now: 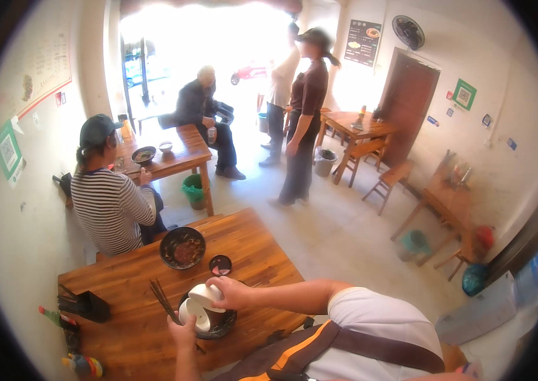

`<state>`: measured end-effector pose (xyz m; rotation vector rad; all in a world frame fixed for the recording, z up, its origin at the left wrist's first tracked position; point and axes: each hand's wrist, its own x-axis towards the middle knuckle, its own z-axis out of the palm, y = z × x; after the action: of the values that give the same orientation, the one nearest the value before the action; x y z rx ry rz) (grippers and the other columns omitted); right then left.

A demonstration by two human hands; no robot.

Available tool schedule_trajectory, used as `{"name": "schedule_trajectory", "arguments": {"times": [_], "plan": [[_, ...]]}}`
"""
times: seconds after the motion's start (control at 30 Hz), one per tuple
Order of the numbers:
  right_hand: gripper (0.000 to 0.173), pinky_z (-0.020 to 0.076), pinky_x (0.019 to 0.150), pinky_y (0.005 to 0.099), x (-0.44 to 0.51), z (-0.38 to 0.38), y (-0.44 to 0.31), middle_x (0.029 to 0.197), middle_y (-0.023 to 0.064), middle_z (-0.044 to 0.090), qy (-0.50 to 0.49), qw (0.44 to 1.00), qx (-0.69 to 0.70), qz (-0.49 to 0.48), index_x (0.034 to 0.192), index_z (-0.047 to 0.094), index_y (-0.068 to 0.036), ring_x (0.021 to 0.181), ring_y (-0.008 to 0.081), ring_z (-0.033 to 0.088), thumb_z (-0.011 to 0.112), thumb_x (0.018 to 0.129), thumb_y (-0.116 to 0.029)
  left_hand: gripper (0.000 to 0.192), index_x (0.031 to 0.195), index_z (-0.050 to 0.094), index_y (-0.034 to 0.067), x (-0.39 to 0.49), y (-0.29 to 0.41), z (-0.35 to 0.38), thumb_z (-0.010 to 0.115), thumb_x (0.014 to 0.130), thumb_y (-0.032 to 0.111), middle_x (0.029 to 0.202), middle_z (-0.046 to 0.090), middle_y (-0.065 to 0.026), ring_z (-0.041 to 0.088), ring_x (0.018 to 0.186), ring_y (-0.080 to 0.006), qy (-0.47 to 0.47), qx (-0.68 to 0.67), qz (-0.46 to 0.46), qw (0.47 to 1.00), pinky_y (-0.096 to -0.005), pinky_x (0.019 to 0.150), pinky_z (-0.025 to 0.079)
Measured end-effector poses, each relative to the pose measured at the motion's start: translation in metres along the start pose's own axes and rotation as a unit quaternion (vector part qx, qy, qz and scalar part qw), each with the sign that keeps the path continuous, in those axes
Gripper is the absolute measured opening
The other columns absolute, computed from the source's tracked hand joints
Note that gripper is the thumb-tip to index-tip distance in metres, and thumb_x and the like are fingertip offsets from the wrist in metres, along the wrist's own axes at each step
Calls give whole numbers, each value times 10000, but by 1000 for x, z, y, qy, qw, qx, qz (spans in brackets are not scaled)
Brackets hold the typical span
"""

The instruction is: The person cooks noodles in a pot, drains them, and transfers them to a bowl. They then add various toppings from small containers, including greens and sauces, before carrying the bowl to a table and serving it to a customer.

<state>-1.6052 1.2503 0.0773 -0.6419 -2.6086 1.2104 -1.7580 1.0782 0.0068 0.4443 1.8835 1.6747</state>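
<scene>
My right hand (230,293) grips a small white bowl (205,296), tilted over a large black bowl (223,329). A second white bowl (193,315) leans in my left hand (184,328), which also clasps a bundle of dark chopsticks (163,299). Both white bowls are above or partly inside the black bowl; whether they touch its wall I cannot tell. Beyond my hands, another black bowl (183,248) holds reddish broth and food scraps. Near it is a small round black dish (220,265) with something pink and white on it.
The wooden table (126,290) carries a black chopstick holder (87,305) and condiment bottles (83,365) along the left wall. A seated person in stripes (107,200) is close behind the table. Another person (309,109) stands on the open floor.
</scene>
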Motion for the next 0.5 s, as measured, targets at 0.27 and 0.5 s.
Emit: {"name": "schedule_trajectory", "arguments": {"times": [0.27,0.5], "plan": [[580,440,874,404,-13,12,1,1046,186,539,110,989,-94,-12,1180,458,-83,996,363,536,727,705,-278,572,1102,473,15,-8,7,-3,760,626,151,1071,464,-162,516,964,-299,68,234,174,954,-405,828,440],[524,504,607,287,-18,14,63,877,92,626,80,927,293,222,1194,429,-56,730,160,610,697,790,-257,228,985,485,38,1,0,3,601,807,121,718,543,-58,487,450,-114,33,-181,-53,981,-209,369,381]]}}
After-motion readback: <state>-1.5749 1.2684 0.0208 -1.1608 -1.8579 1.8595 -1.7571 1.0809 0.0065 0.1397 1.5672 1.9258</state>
